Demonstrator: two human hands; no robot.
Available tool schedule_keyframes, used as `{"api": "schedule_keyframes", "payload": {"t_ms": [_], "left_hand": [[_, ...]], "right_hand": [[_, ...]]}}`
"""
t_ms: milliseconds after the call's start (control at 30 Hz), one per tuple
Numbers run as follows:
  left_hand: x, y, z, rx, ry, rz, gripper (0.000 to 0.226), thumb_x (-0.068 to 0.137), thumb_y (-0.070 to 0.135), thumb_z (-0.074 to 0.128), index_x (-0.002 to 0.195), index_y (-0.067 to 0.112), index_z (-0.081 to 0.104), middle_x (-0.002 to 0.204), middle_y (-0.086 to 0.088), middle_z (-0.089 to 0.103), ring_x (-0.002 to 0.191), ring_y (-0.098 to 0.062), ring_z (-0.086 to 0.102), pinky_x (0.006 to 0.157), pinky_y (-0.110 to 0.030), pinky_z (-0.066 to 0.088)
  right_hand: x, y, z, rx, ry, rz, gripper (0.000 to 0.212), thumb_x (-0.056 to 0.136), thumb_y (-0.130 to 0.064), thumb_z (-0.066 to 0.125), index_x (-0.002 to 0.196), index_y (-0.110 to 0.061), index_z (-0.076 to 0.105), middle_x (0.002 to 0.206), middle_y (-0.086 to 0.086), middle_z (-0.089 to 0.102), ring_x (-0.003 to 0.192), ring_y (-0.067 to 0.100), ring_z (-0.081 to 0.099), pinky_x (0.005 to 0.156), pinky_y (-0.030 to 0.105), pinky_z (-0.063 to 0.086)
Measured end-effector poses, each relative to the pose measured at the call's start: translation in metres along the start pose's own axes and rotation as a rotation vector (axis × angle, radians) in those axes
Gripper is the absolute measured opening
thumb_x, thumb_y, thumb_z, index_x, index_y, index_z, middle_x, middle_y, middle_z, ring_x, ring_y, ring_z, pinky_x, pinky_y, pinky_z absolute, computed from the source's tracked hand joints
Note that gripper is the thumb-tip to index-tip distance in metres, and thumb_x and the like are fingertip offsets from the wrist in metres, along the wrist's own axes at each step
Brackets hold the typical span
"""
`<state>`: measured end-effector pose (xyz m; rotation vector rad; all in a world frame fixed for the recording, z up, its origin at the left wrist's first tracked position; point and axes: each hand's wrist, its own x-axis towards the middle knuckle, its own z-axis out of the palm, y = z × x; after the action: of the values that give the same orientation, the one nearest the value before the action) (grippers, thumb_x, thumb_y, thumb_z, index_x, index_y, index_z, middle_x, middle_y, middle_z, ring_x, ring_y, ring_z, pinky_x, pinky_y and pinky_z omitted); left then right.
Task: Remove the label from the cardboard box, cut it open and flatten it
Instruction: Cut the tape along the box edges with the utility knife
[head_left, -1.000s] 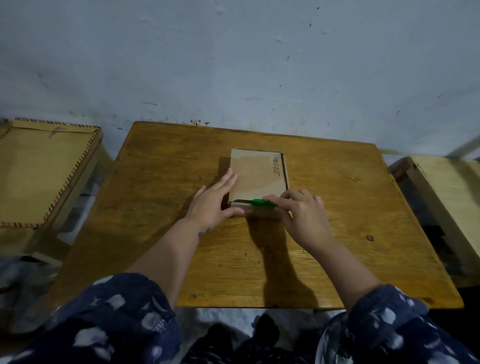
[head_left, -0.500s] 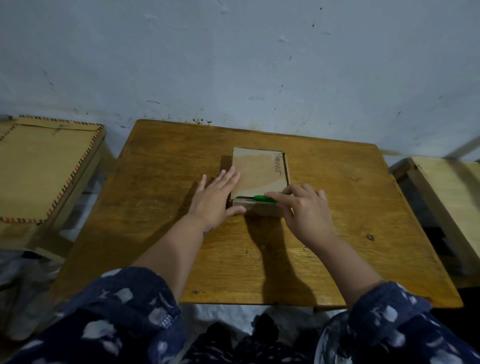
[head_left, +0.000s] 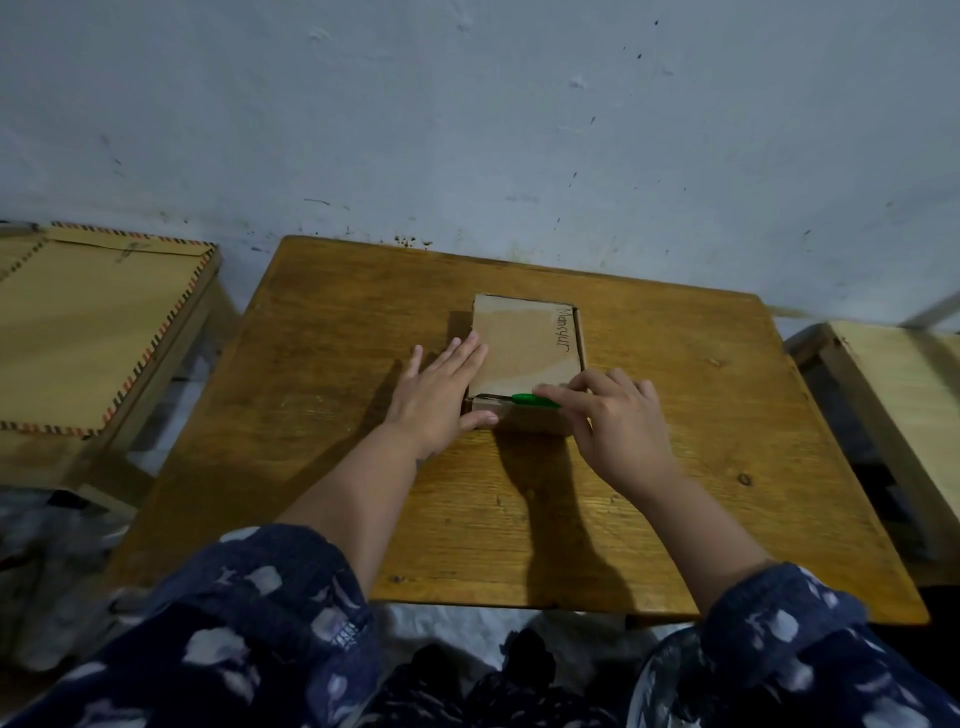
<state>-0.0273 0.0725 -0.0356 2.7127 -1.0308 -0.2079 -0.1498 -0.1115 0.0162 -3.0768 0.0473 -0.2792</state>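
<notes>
Now cardboard box (head_left: 524, 345) flat, long axis toward wall; left hand (head_left: 441, 395) spread, right hand (head_left: 618, 426) gripping green cutter (head_left: 532, 400).

The cardboard box (head_left: 524, 345) lies on the table (head_left: 332, 364), between stools at its left (head_left: 78, 332) and right (head_left: 904, 395).

This looks like a plain room in a home, or maybe a simple classroom; it is hard to say which. A small wooden table (head_left: 675, 467) stands against a painted wall (head_left: 467, 130) that is pale blue-grey, with many dark spots and scratches. On the left there is another low table (head_left: 156, 410) with a big brown envelope (head_left: 93, 332) lying on it, and on the right a light wooden bench (head_left: 904, 395). The light is dim. The person wears loose dark blue clothes with white patterns, like home clothes.
</notes>
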Motion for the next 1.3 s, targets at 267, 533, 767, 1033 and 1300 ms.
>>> {"api": "schedule_keyframes", "payload": {"t_ms": [267,533,767,1033,1300], "left_hand": [[0.001,-0.001,0.001,0.013,0.002,-0.001,0.09,0.086,0.062,0.046,0.152,0.024,-0.001,0.159,0.006,-0.009,0.147,-0.013,-0.002,0.119,-0.05,0.0],[0.001,-0.001,0.005,0.002,0.014,-0.014,0.09,0.086,0.061,0.048,0.152,0.026,-0.002,0.159,0.008,-0.01,0.146,-0.012,-0.003,0.118,-0.049,-0.003],[0.0,0.0,0.004,-0.006,0.026,-0.005,0.087,0.087,0.061,0.047,0.152,0.027,0.0,0.159,0.009,-0.009,0.147,-0.012,-0.003,0.118,-0.05,-0.001],[0.008,0.014,-0.001,0.054,0.057,0.053,0.1,0.082,0.072,0.046,0.152,0.022,-0.004,0.16,0.005,-0.013,0.146,-0.012,-0.013,0.117,-0.052,-0.008],[0.018,0.022,0.003,0.057,-0.022,0.135,0.082,0.089,0.062,0.04,0.152,0.027,0.003,0.16,0.008,-0.006,0.146,-0.011,-0.011,0.117,-0.054,-0.003]], "right_hand": [[0.0,0.01,-0.007,-0.054,-0.063,-0.03,0.042,0.091,-0.024,0.047,0.13,-0.04,0.051,0.112,-0.003,0.061,0.096,0.021,0.051,0.072,0.035,0.034],[0.002,-0.001,-0.011,-0.18,0.021,-0.051,0.039,0.089,-0.026,0.053,0.125,-0.039,0.056,0.104,0.0,0.061,0.087,0.024,0.05,0.07,0.036,0.031],[-0.015,0.026,-0.008,-0.148,0.041,0.016,0.041,0.09,-0.018,0.054,0.125,-0.038,0.057,0.1,-0.002,0.06,0.087,0.022,0.05,0.069,0.038,0.034],[-0.013,0.023,-0.01,-0.177,0.064,0.017,0.039,0.089,-0.021,0.054,0.123,-0.04,0.058,0.1,-0.002,0.06,0.089,0.024,0.05,0.071,0.038,0.033],[-0.025,0.048,-0.017,-0.164,0.027,0.087,0.035,0.091,-0.02,0.054,0.117,-0.043,0.061,0.096,-0.005,0.06,0.086,0.02,0.05,0.072,0.037,0.034]]}}
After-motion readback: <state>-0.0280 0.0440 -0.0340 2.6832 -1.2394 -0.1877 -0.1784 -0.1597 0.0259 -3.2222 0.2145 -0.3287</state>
